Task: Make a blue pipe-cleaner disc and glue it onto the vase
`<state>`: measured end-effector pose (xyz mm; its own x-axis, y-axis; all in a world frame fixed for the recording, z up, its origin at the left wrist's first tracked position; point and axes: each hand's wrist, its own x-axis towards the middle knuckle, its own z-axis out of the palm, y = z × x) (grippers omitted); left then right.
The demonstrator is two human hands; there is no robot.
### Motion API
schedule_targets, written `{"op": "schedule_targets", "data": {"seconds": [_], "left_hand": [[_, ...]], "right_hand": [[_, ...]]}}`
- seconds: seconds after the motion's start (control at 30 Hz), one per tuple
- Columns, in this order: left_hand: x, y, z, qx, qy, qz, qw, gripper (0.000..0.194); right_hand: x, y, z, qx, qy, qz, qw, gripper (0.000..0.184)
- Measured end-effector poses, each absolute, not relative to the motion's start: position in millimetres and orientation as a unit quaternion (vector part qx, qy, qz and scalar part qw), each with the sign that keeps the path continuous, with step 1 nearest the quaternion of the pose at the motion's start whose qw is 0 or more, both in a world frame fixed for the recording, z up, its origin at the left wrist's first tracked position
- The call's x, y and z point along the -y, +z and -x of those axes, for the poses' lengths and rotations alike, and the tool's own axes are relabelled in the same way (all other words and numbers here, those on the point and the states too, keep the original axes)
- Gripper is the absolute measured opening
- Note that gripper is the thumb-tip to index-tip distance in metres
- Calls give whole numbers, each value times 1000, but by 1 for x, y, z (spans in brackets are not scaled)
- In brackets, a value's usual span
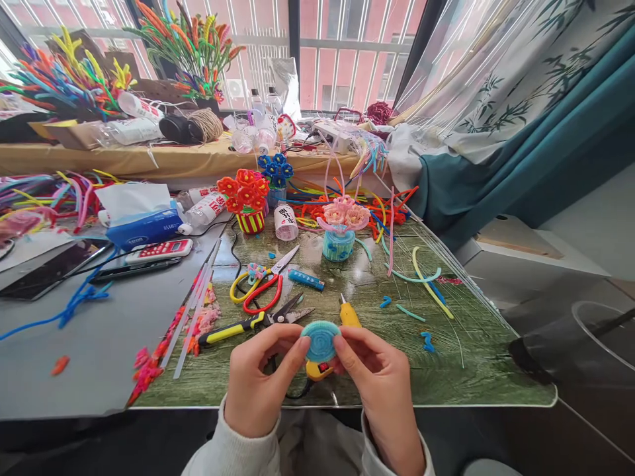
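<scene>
Beyond, a barred window; below, a glossy green wood-grain worktop. Held over its front edge, near the middle: flat, round, coiled disc of light-blue fuzzy stem, flat face turned towards the wearer, no clear long axis. Pinched at its left rim by the bare left hand, at its right rim by the bare right hand, both equally near. Just beyond, partly covered: yellow glue gun, tip towards the back edge. Farther back, clear plastic bottle, dark characters on white label; leftward, blue tissue packet, white lettering; both too small to read surely.
</scene>
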<state>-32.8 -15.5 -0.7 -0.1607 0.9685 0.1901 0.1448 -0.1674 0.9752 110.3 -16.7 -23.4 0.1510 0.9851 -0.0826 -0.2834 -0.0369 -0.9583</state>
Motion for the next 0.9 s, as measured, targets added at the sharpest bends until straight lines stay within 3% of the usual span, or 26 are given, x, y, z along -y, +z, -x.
{"op": "schedule_targets", "data": {"seconds": [0.23,0.4,0.6,0.9], "left_hand": [[7,1,44,-419,540,-697,217,22],[7,5,46,-368,522,-749,174,25],[13,5,41,-419,547,-673,270,23],[14,-4,26,-504,551,-494,444,26]], "right_hand": [[15,-25,-117,397,594,426,555,51],[15,-22,-113,389,596,417,565,34],[13,-21,-111,374,580,433,580,19],[15,-22,-107,382,599,431,557,18]]}}
